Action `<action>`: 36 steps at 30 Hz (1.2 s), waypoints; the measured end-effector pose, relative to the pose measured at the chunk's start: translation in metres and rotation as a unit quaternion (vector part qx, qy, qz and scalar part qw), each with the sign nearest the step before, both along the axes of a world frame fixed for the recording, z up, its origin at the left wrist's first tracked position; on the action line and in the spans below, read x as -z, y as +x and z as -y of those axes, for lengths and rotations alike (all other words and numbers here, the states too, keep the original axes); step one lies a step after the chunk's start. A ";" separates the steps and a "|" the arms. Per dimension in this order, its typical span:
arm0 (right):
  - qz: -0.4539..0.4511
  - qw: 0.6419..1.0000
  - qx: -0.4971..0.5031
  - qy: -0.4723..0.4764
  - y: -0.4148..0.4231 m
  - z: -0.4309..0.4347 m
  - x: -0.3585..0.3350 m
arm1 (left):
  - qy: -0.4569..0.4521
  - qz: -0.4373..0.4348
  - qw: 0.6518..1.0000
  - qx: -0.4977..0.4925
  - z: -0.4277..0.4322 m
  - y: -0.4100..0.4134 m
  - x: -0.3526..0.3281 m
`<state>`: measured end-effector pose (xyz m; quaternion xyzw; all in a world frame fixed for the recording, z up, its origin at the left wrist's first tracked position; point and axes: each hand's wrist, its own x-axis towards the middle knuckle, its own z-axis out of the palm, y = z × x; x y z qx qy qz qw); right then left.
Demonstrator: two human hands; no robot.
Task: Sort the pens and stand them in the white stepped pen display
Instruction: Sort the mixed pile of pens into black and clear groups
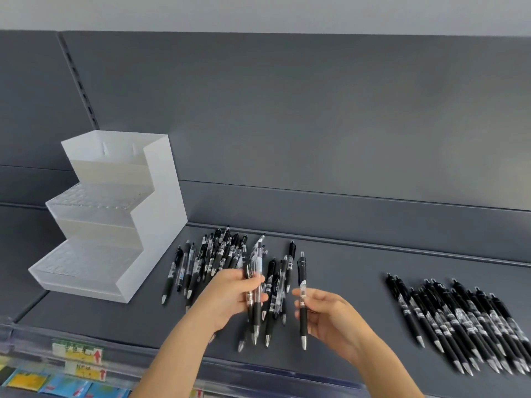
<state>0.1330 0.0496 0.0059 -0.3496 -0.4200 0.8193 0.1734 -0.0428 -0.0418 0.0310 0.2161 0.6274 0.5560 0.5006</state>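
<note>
A white stepped pen display (161,214) stands at the left of the grey shelf, and I see no pens in it. A loose heap of black pens (214,255) lies just right of it. My left hand (230,297) grips a small bunch of pens (254,271) above the heap, tips pointing down towards me. My right hand (330,317) pinches a single black pen (303,300), held roughly upright beside the bunch. A second group of black pens (459,317) lies in a rough row at the right of the shelf.
The grey shelf (344,268) has a raised back panel and a clear front rail with price labels (83,357) at the lower left. Coloured packets (66,386) show on the level below.
</note>
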 end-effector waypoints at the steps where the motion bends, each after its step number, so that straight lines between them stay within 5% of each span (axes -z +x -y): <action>1: -0.014 1.000 -0.005 -0.011 0.002 0.001 -0.002 | 0.011 0.034 0.999 0.004 -0.001 0.003 -0.003; 5: -0.047 0.998 -0.018 -0.024 0.012 0.005 -0.008 | 0.022 0.087 0.996 0.026 -0.007 0.017 -0.003; 18: 0.009 0.994 0.065 0.091 0.085 -0.009 -0.023 | 0.025 0.033 0.994 0.099 -0.061 0.106 -0.004; 26: 0.172 0.943 0.149 0.245 0.177 -0.051 -0.016 | 0.019 0.014 0.996 0.089 -0.119 0.227 0.001; 33: 0.201 0.931 0.169 0.252 0.303 -0.111 -0.016 | 0.011 0.002 0.994 0.109 -0.176 0.341 0.003; 36: 0.301 0.883 0.206 0.294 0.364 -0.147 -0.002 | -0.018 -0.033 0.994 0.107 -0.192 0.374 0.008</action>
